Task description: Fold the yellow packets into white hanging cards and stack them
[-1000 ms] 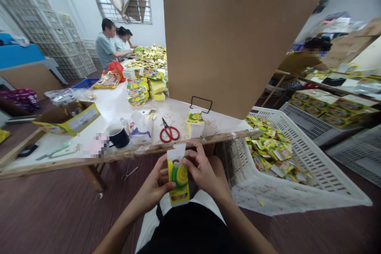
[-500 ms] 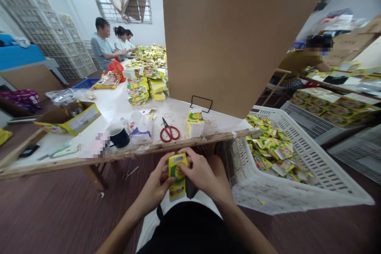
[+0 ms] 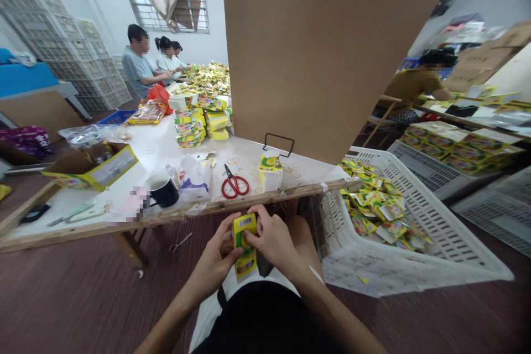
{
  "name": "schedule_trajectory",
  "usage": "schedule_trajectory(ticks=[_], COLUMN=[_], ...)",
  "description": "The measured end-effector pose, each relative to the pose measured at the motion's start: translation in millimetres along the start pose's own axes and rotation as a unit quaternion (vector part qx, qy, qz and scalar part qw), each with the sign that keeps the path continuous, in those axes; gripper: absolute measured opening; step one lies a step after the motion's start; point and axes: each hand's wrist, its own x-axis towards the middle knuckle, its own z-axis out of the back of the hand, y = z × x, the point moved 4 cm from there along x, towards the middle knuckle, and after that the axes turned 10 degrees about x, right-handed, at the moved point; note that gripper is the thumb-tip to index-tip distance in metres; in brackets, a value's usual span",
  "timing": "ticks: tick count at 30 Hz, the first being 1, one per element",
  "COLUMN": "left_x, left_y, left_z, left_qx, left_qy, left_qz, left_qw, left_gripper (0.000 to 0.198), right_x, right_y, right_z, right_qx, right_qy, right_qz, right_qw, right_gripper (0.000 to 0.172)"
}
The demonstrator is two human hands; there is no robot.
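Over my lap I hold a small yellow and green printed carton [image 3: 245, 266], with a barcode on its upper end. My left hand [image 3: 219, 251] grips its left side, thumb lying on the printed face. My right hand [image 3: 271, 238] grips the upper right side, its thumb pressed on the front below the barcode. Behind the carton some of my fingers are hidden. On the table edge ahead stands a stack of white cards [image 3: 271, 174] with a yellow printed top. Red-handled scissors [image 3: 234, 183] lie to its left.
A white plastic crate [image 3: 450, 227] full of yellow packets [image 3: 375, 202] stands at my right. A large cardboard sheet [image 3: 323, 61] rises from the table. A dark mug [image 3: 165, 191], a tissue pack [image 3: 196, 177] and an open box [image 3: 97, 168] are left. Co-workers sit at far tables.
My right thumb has shifted slightly left and down on the carton. Both hands keep their grip. The view has swung slightly.
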Motion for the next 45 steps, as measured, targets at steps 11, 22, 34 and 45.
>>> schedule_trajectory(ticks=[11, 22, 34, 45], left_x=[0.9, 2.0, 7.6, 10.8], left_y=[-3.5, -2.3, 4.4, 15.4], left_z=[6.0, 3.8, 6.0, 22.3], left_qx=[-0.062, 0.041, 0.123, 0.012], left_qy=[0.000, -0.063, -0.069, -0.112], left_qz=[0.000, 0.004, 0.022, 0.053], left_qw=[0.998, 0.997, 0.990, 0.992], left_gripper=[0.066, 0.077, 0.067, 0.063], right_x=[0.9, 3.3, 101.2, 88.2], right_y=[-12.9, -31.3, -65.1, -25.9], right_z=[8.1, 34.3, 72.3, 38.5], right_qx=[0.279, 0.279, -0.192, -0.171], right_qy=[0.036, -0.083, -0.234, -0.230], right_qz=[0.026, -0.018, 0.069, 0.104], right_qw=[0.959, 0.957, 0.951, 0.952], right_gripper=[0.029, 0.018, 0.026, 0.013])
